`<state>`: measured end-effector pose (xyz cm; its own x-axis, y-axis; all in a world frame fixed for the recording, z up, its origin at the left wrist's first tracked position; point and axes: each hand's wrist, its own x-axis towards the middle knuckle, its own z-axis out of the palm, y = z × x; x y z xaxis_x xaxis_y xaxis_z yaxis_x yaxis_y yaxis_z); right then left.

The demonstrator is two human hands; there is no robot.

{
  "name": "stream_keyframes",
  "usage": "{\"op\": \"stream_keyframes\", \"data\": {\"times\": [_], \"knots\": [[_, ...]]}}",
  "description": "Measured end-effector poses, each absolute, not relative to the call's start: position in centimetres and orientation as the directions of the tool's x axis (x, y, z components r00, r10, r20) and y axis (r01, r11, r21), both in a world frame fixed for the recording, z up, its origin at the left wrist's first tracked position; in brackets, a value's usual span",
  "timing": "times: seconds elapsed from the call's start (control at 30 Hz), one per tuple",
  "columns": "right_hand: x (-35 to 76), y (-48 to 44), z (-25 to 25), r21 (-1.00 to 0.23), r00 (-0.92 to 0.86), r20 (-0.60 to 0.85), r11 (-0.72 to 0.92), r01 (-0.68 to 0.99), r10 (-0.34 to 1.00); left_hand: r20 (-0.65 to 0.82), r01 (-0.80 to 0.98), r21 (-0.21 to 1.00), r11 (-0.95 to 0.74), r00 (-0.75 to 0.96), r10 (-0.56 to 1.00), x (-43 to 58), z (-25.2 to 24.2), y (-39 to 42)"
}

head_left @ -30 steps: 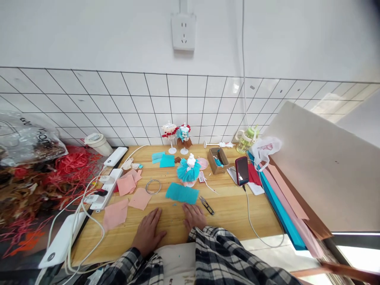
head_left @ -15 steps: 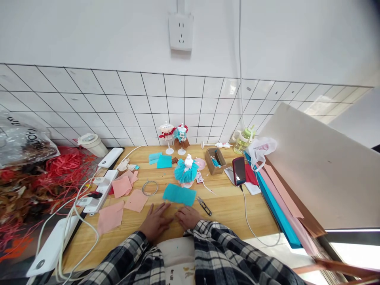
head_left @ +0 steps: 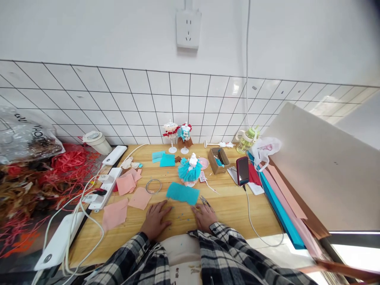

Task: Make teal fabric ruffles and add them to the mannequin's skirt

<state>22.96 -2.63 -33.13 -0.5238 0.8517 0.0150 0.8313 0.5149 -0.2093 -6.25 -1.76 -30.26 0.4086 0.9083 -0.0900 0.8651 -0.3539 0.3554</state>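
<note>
My left hand (head_left: 156, 221) lies on the wooden table (head_left: 237, 213) with its fingers spread, holding nothing. My right hand (head_left: 204, 216) rests flat to the right of it, fingers apart, partly covering the thread snips (head_left: 204, 200). Just beyond both hands is a teal piece of crepe-like material (head_left: 182, 192). Behind that stands a small white dress form (head_left: 192, 160) in a ruffled teal skirt (head_left: 189, 171). Tiny blue scraps lie between my hands. Pink squares (head_left: 140, 198) and a metal ring (head_left: 153, 186) lie beyond my left hand.
Two decorated dress forms (head_left: 184, 134) stand by the tiled wall. To the right are a cardboard box (head_left: 219, 162), a phone (head_left: 242, 171) on a cable, a green bottle (head_left: 247, 140) and long coloured sheets (head_left: 282, 206). Power strips (head_left: 105, 190) and cables line the left edge.
My hands have moved apart: the right hand slid right, over the snips, exposing blue scraps between the hands. The whole view has shifted slightly.
</note>
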Motion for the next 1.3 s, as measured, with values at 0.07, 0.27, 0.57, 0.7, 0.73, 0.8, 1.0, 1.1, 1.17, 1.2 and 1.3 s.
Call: {"op": "stream_keyframes", "data": {"times": [0.07,0.27,0.57,0.7,0.73,0.8,1.0,1.1,1.17,1.2,1.3], "knots": [[23.1,-3.3,-33.4,-0.182,-0.480,0.004,0.472,0.862,0.877,-0.081,0.847,0.376,-0.375,0.434,0.897,-5.5,-30.2,-1.4],[21.4,-3.1,-34.4,-0.170,-0.545,-0.015,0.535,0.828,0.838,-0.085,0.801,0.430,-0.417,0.496,0.864,-5.1,-29.9,-1.6],[20.7,-2.2,-34.1,-0.164,-0.583,-0.017,0.573,0.803,0.812,-0.061,0.758,0.445,-0.478,0.558,0.828,-7.1,-29.3,-1.8],[19.4,-1.7,-34.0,-0.194,-0.683,-0.017,0.667,0.719,0.731,-0.034,0.752,0.442,-0.489,0.559,0.828,-4.0,-29.6,-1.0],[19.4,-1.5,-34.0,-0.199,-0.697,-0.016,0.681,0.705,0.717,-0.029,0.744,0.442,-0.500,0.570,0.821,-3.5,-29.5,-0.8],[19.8,-1.3,-33.9,-0.204,-0.706,-0.014,0.690,0.695,0.708,-0.026,0.719,0.445,-0.534,0.606,0.795,-3.3,-29.2,-0.6],[21.1,-0.9,-33.8,-0.190,-0.623,-0.001,0.611,0.768,0.782,-0.047,0.692,0.435,-0.576,0.657,0.753,-6.8,-28.4,-1.2],[20.2,-0.7,-33.5,-0.196,-0.667,-0.004,0.654,0.731,0.745,-0.048,0.723,0.423,-0.546,0.620,0.783,-6.7,-28.5,-1.3],[19.5,-0.6,-33.3,-0.196,-0.712,-0.005,0.697,0.689,0.702,-0.035,0.751,0.416,-0.513,0.577,0.816,-5.6,-28.7,-1.1],[19.2,-0.5,-33.2,-0.194,-0.733,-0.005,0.718,0.668,0.681,-0.025,0.767,0.412,-0.493,0.550,0.835,-4.9,-28.8,-0.9],[18.6,-0.3,-33.0,-0.184,-0.785,-0.005,0.771,0.609,0.619,0.001,0.802,0.409,-0.435,0.476,0.879,-3.4,-29.2,-0.4]]}}
